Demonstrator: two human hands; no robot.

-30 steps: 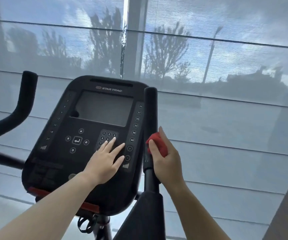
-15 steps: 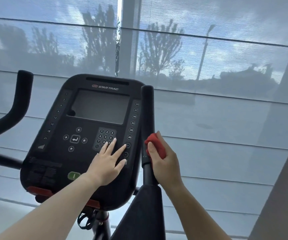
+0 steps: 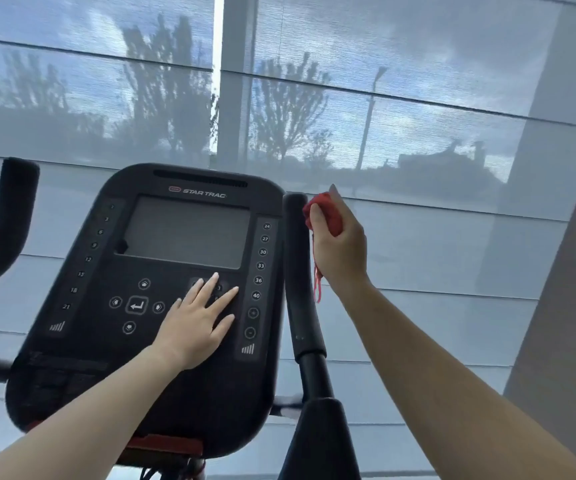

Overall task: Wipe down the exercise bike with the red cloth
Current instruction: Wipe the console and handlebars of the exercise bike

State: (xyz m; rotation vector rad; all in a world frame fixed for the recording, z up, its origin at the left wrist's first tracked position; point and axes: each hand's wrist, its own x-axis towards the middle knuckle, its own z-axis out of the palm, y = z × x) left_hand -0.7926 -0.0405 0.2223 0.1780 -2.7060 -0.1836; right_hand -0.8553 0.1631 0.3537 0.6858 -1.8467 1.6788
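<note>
- Head view, far left of the frame: I see the left handlebar (image 3: 6, 216) curving up to a rounded top. Nothing touches it, so I judge it not yet wiped.
- Left of centre: the exercise bike (image 3: 72, 341) shows its dark console (image 3: 189, 233), leaning back away from me with its long axis running from lower frame to upper centre.
- Centre: my left hand (image 3: 196, 327) lies flat on the console's keypad, fingers spread and pointing to the upper right. That grip is released, grasping nothing. I judge it is there to brace the console while the other hand works.
- Right of centre: the right handlebar (image 3: 300, 271) stands nearly upright, its long axis vertical with the top tilted slightly left.
- Just right of that bar's top: my right hand (image 3: 338, 247) has its grip clenched on the red cloth (image 3: 324, 216), bunched into a wad that faces the bar. Whether the cloth touches the bar I cannot tell. A thin red thread (image 3: 317, 282) hangs straight down from it.
</note>
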